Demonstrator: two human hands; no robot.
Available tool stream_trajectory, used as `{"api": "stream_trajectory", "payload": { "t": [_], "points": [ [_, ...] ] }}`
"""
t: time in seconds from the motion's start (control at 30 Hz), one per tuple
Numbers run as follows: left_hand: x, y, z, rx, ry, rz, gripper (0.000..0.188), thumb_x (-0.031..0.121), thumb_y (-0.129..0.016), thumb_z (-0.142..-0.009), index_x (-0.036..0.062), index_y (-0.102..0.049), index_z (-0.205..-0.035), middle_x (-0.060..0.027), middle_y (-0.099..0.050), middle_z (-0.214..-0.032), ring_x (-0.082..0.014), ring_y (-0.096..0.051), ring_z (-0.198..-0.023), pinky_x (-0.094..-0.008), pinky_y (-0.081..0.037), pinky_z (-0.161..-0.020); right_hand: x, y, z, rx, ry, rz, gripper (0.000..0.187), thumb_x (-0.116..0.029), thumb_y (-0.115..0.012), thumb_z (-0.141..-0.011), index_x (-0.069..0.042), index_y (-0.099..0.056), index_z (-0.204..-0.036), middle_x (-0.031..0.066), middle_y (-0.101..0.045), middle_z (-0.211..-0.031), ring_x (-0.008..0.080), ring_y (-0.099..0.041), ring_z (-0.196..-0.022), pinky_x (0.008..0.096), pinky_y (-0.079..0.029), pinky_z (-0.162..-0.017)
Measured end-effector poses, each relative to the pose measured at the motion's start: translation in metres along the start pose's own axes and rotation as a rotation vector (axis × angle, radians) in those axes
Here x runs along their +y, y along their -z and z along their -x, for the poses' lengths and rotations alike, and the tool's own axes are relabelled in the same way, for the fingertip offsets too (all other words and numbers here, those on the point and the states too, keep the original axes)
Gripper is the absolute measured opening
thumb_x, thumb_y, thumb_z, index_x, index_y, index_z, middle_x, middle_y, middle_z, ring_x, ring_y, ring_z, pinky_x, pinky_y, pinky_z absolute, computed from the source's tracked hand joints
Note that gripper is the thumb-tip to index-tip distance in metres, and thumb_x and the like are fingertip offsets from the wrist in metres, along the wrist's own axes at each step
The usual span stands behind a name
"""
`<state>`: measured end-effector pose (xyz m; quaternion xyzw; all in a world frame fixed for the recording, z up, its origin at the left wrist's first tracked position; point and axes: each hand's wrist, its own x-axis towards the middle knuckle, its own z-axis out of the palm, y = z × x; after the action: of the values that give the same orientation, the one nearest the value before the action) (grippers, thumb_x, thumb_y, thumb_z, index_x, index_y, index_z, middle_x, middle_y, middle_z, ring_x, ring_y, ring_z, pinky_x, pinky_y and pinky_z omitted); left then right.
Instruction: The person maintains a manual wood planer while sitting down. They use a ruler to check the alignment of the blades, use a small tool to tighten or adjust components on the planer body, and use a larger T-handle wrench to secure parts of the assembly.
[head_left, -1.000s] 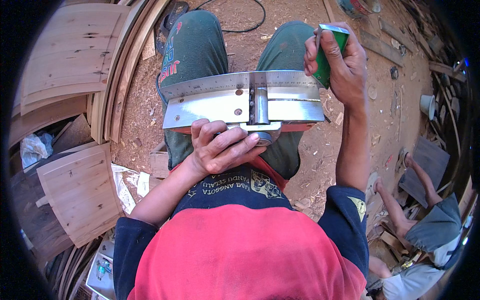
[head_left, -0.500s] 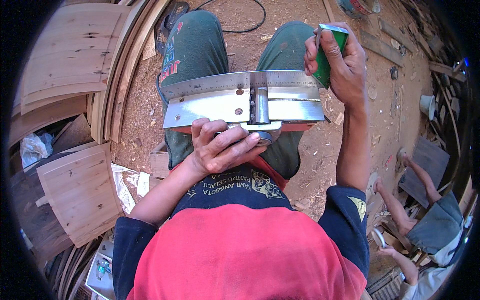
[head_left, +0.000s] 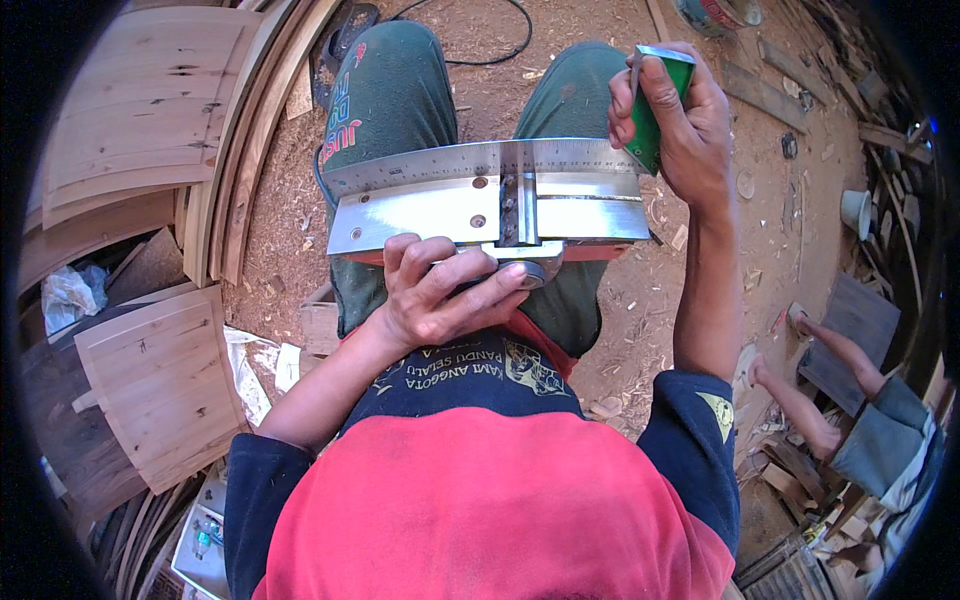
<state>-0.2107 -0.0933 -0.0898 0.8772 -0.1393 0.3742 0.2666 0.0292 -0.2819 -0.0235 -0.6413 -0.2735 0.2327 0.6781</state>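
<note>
Planer lies sole-up across green-trousered thighs, bright plates either side of its cutter drum. The left hand rests on the planer's near side, a fingertip at a round dark part (how firmly that grip closes, I cannot tell). The right hand has its grip wrapped round the green handle of a steel square, whose ruled blade runs along the planer's far side. Shavings litter the floor.

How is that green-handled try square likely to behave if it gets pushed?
The try square would probably stay fairly stiff, since its blade looks like metal, though a push on the broad flat face might flex it. Its smooth edge could slide easily on the shiny planer sole.
</note>
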Motion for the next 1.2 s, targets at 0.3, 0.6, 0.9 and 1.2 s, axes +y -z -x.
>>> {"api": "stream_trajectory", "payload": {
  "t": [0.3,0.6,0.9,1.2],
  "points": [
    [-0.001,-0.001,0.001,0.008,0.037,0.033,0.053,0.037,-0.098,-0.065,0.0275,-0.077,-0.112,0.0089,-0.065,-0.102,-0.0158,-0.058,-0.09,-0.0381,-0.038,-0.083,0.001,0.0,0.0,0.019,-0.008,-0.012,0.026,-0.028,-0.056,-0.113,-0.003,-0.054,-0.119,0.0086,-0.061,-0.087,0.0135,-0.059,-0.068,0.0319,-0.054,-0.062],
    [0.001,0.0,0.002,-0.006,0.009,-0.017,0.054,0.034,-0.095,-0.069,0.0311,-0.077,-0.121,0.0106,-0.06,-0.1,-0.0147,-0.054,-0.089,-0.0373,-0.038,-0.086,0.004,0.002,-0.002,0.014,-0.001,-0.071,0.027,-0.03,-0.058,-0.112,-0.003,-0.058,-0.113,0.0066,-0.068,-0.086,0.0122,-0.066,-0.067,0.0304,-0.059,-0.061],
    [-0.001,-0.002,0.003,0.015,0.0,-0.019,0.054,0.034,-0.094,-0.07,0.0321,-0.077,-0.121,0.01,-0.06,-0.102,-0.0145,-0.055,-0.091,-0.0367,-0.039,-0.087,0.045,0.024,-0.022,0.343,-0.039,-0.284,0.033,-0.031,-0.06,-0.111,0.0,-0.06,-0.119,0.0151,-0.072,-0.102,0.0246,-0.076,-0.089,0.0392,-0.064,-0.077],
    [0.0,-0.002,0.002,0.023,0.022,-0.005,0.05,0.034,-0.093,-0.07,0.0319,-0.077,-0.117,0.0097,-0.062,-0.102,-0.0148,-0.055,-0.091,-0.0373,-0.04,-0.088,0.056,0.054,-0.018,0.443,-0.088,0.69,0.043,-0.026,-0.077,-0.097,0.004,-0.069,-0.126,0.014,-0.075,-0.099,0.0199,-0.071,-0.09,0.0358,-0.058,-0.083]
  ]
}}
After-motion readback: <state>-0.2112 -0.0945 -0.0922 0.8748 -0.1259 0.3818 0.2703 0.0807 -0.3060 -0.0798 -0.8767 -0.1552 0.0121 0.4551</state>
